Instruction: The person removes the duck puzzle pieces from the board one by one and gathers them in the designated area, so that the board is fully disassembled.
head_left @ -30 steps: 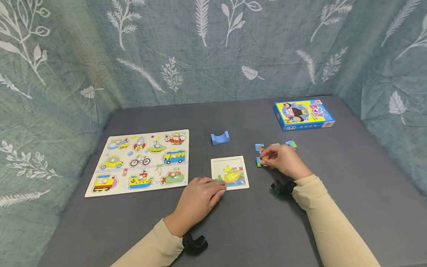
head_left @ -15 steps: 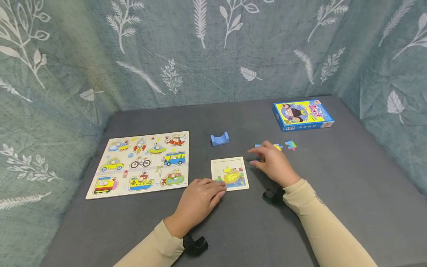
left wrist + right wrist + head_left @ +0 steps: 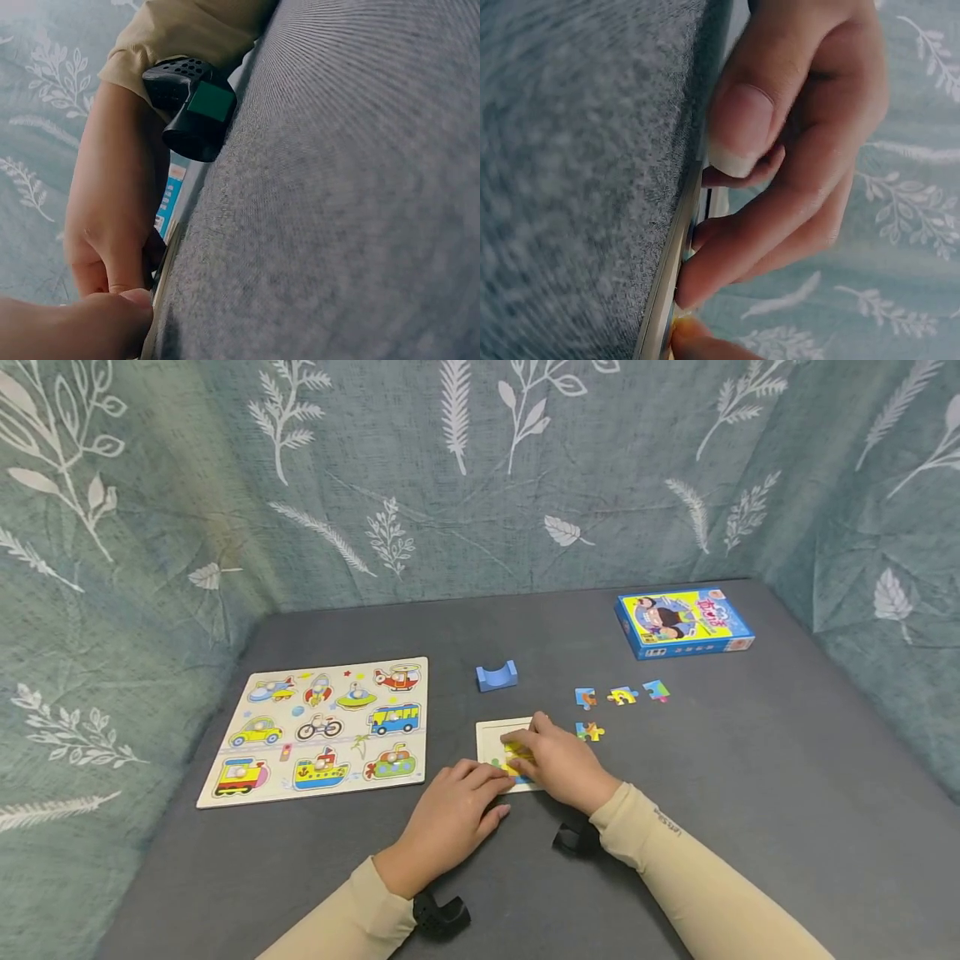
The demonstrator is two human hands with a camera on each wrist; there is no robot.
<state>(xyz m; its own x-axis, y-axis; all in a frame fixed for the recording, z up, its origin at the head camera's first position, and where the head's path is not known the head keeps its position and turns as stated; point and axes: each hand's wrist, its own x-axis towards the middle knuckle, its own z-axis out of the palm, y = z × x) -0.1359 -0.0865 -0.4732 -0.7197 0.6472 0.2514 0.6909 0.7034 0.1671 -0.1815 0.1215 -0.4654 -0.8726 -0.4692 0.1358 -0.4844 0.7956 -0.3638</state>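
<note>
The left hand [image 3: 450, 814] rests, fingers relaxed, on the near-left corner of the small puzzle tray [image 3: 491, 737]. The right hand [image 3: 566, 768] reaches down onto it; whether it pinches anything, I can't quite tell. Rightward lie 4 loose pieces [image 3: 622, 696]; beyond, a blue stand [image 3: 497, 678], a vehicle board [image 3: 355, 718] leftward and a box [image 3: 684, 620] at far right.

Soft even light, faint shadows, dimmer wrist views with blurred cloth [image 3: 570, 195]
</note>
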